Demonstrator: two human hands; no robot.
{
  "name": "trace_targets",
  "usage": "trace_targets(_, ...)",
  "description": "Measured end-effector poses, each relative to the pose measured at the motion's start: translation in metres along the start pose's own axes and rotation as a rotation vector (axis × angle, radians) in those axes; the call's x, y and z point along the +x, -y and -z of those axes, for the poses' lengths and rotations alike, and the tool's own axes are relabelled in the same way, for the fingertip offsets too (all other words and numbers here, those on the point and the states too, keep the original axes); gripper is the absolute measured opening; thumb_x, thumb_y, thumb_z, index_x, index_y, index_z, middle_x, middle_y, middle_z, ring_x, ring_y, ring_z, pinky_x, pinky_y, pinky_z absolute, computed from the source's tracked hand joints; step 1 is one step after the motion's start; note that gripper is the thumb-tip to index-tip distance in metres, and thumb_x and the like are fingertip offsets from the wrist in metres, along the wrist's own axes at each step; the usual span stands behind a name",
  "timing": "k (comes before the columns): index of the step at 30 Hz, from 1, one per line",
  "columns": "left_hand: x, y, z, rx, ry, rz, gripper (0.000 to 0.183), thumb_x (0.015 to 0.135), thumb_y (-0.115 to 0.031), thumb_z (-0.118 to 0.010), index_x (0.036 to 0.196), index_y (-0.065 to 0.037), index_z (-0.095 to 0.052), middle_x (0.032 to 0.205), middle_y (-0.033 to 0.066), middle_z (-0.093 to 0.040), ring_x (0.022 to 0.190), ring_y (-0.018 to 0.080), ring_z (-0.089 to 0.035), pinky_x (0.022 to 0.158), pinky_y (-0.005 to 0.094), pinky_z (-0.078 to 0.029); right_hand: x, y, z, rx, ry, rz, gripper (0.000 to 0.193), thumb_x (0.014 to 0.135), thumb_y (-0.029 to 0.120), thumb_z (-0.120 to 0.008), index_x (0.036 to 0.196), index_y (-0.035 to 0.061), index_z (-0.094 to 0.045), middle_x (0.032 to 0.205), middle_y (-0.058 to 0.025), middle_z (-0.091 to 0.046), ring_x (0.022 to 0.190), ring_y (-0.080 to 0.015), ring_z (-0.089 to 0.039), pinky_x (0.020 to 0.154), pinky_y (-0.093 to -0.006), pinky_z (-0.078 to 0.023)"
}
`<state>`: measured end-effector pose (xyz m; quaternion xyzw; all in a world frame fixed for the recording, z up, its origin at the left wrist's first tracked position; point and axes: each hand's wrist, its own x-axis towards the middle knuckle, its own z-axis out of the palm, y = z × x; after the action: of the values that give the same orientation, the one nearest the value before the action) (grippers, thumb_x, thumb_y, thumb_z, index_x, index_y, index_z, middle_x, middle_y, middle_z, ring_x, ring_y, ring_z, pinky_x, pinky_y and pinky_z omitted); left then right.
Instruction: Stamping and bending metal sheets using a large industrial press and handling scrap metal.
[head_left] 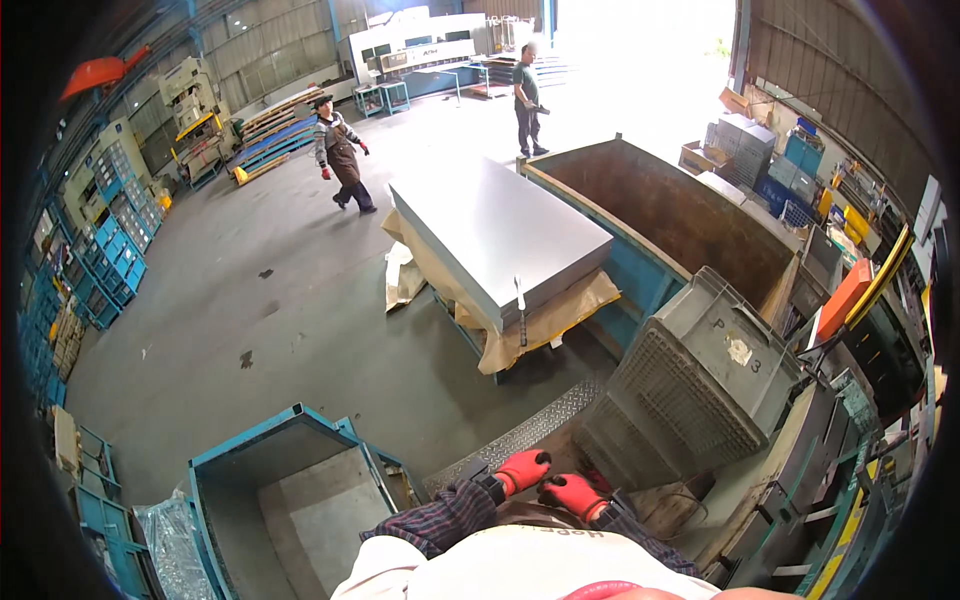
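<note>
White top [480,565]; L hand [523,471], R hand [576,495] curled, can't tell grip; blue bin [244,435] L; crate [690,375] tilted, contents unclear.

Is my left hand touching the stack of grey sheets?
Apart: the head view shows bare floor and a tread-plate strip between your left hand and the stack of grey sheets.

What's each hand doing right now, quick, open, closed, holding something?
Left hand: curled; can't tell whether it holds anything.
Right hand: curled too; can't tell whether it holds anything.
</note>
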<state>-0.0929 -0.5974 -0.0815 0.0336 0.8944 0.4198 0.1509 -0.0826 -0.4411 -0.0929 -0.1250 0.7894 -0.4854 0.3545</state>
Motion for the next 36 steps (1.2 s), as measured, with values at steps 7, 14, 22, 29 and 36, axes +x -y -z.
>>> trace_targets(7, -0.014, 0.033, -0.076, 0.551, -0.138, -0.529, 0.033, 0.064, -0.03, -0.048, 0.09, -0.01, -0.051, 0.099, 0.0114, -0.05, 0.088, 0.0269, -0.048, 0.073, 0.0363, -0.038, 0.013, 0.086, -0.005, 0.051, -0.42, 0.429, 0.028, 0.072, 0.03, -0.051, 0.082, 0.0034, -0.055, 0.079, -0.0111, -0.057, 0.073, -0.0162, -0.054, 0.062, -0.0263, -0.04)
trace_targets(14, 0.003, 0.048, -0.086, 0.357, 0.356, -0.323, 0.035, 0.063, -0.032, -0.048, 0.091, -0.011, -0.051, 0.098, 0.0123, -0.049, 0.087, 0.0264, -0.048, 0.073, 0.0358, -0.038, -0.001, 0.136, -0.022, 0.211, 0.381, 0.215, 0.033, 0.073, 0.028, -0.053, 0.088, -0.001, -0.053, 0.081, -0.0065, -0.056, 0.072, -0.0094, -0.049, 0.066, -0.0234, -0.039)
trace_targets(22, -0.008, 0.037, -0.056, 0.277, 0.451, -0.23, 0.032, 0.063, -0.033, -0.048, 0.087, -0.012, -0.053, 0.09, 0.0133, -0.053, 0.083, 0.0274, -0.05, 0.072, 0.0354, -0.039, 0.048, 0.059, -0.01, 0.656, 0.183, 0.042, 0.031, 0.077, 0.027, -0.047, 0.092, 0.0002, -0.051, 0.08, -0.0061, -0.055, 0.069, -0.0126, -0.052, 0.065, -0.0251, -0.042)
trace_targets(29, -0.024, 0.001, -0.015, 0.068, 0.192, 0.03, 0.03, 0.066, -0.032, -0.049, 0.086, -0.011, -0.054, 0.082, 0.0136, -0.054, 0.078, 0.0287, -0.052, 0.067, 0.0369, -0.04, 0.036, -0.023, 0.019, 0.428, -0.019, -0.126, 0.032, 0.075, 0.029, -0.046, 0.086, 0.0002, -0.054, 0.074, -0.0101, -0.057, 0.068, -0.0178, -0.055, 0.063, -0.0264, -0.042)
trace_targets(36, -0.008, -0.062, 0.003, 0.009, -0.068, -0.334, 0.037, 0.069, -0.032, -0.05, 0.099, -0.011, -0.049, 0.088, 0.0137, -0.054, 0.083, 0.0277, -0.051, 0.071, 0.0329, -0.04, 0.047, -0.085, -0.025, -0.395, 0.072, 0.321, 0.029, 0.071, 0.031, -0.047, 0.079, 0.0044, -0.056, 0.075, -0.0123, -0.057, 0.072, -0.0247, -0.053, 0.065, -0.0321, -0.04)
